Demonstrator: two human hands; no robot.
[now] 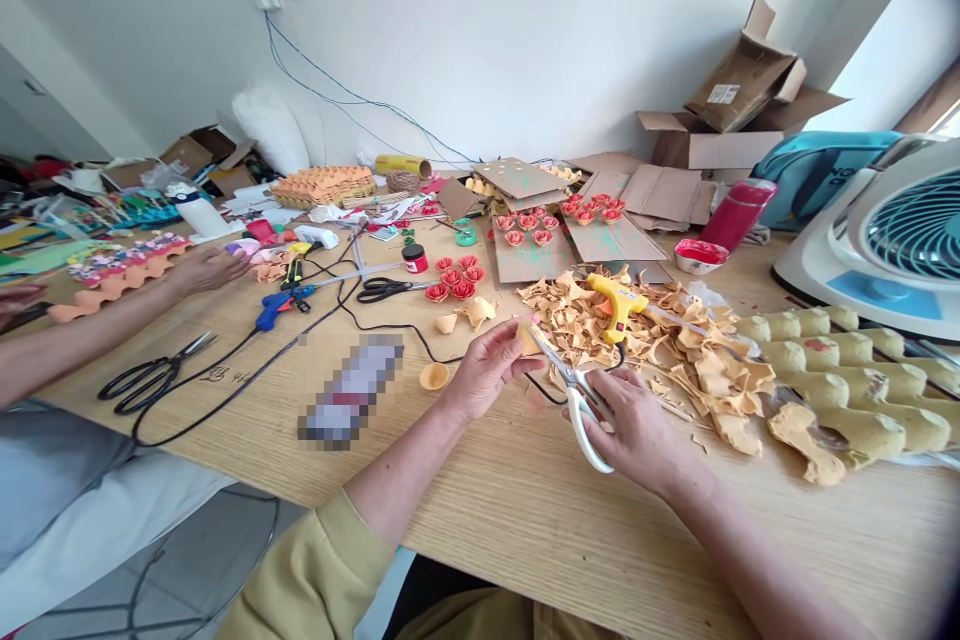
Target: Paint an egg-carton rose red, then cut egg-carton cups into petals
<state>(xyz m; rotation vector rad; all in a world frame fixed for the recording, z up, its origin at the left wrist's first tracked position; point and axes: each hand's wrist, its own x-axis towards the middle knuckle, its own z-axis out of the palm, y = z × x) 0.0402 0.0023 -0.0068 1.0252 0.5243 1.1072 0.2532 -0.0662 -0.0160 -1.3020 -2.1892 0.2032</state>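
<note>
My left hand (486, 367) pinches a small tan piece of egg-carton paper (527, 334) at its fingertips. My right hand (637, 430) is closed round white-handled scissors (576, 396), whose blades point up-left and meet that piece. Both hands hover over the wooden table (525, 520), just in front of a heap of tan paper scraps (675, 340). A yellow glue gun (616, 302) lies on the heap. A small tan paper cup (434, 376) sits on the table left of my left hand.
Cut egg-carton sections (847, 390) lie at the right, with a white fan (892, 240) behind. Red paper roses (455, 278) sit mid-table and on cardboard sheets (532, 240). Black scissors (150, 375), a blue glue gun (281, 305) and cables lie left, near another person's hand (206, 268).
</note>
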